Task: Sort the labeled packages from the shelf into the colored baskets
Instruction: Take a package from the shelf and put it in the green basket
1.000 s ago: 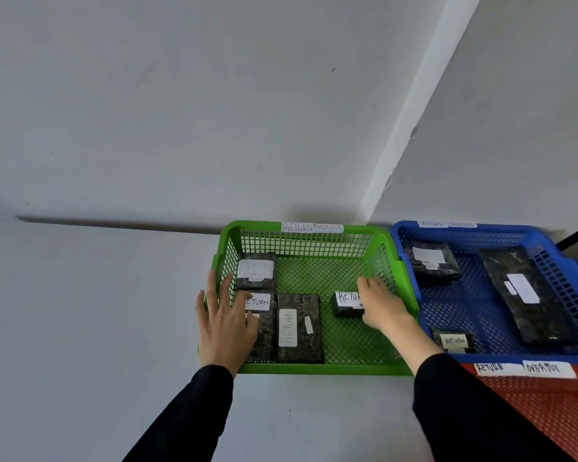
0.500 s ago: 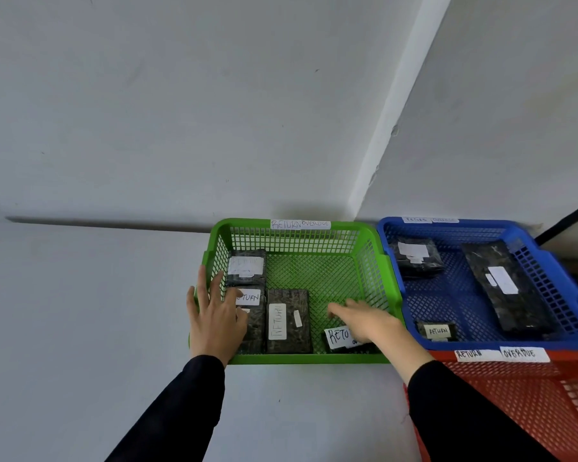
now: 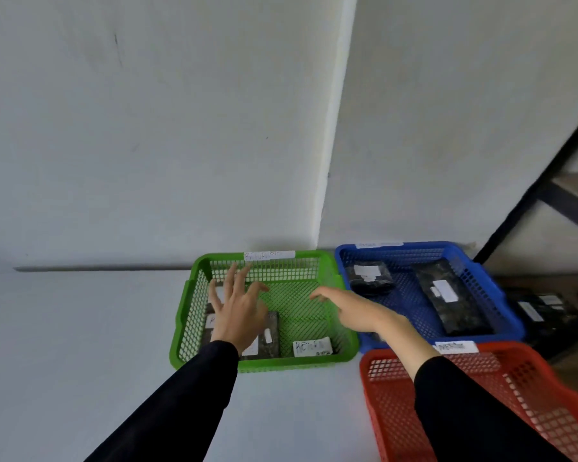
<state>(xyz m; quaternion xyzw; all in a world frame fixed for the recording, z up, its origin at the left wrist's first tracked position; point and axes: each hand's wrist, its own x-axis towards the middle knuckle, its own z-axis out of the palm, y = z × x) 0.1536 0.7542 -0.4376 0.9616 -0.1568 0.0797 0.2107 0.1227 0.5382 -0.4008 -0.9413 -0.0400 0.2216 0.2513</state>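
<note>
My left hand point(image 3: 239, 311) hovers with fingers spread over the left part of the green basket point(image 3: 344, 288), covering most of the dark packages there. My right hand point(image 3: 351, 306) is above the basket's right side, fingers relaxed and pointing left, holding nothing. A small dark package with a white RETURN label point(image 3: 311, 347) lies at the green basket's front wall. Another dark package point(image 3: 270, 335) shows beside my left wrist. The blue basket point(image 3: 501, 296) to the right holds a small package point(image 3: 369, 276) and a long one point(image 3: 449, 296). A red basket point(image 3: 548, 405) stands in front of it.
The baskets sit on a pale floor against a white wall corner. More dark labeled packages point(image 3: 541, 310) lie on the floor right of the blue basket, beneath a black shelf frame point(image 3: 544, 191). Open floor stretches to the left.
My right hand has let go of the small RETURN package, now at the green basket's front, and lifted away. My left hand rose off the packages and moved further into the basket. The view shifted right.
</note>
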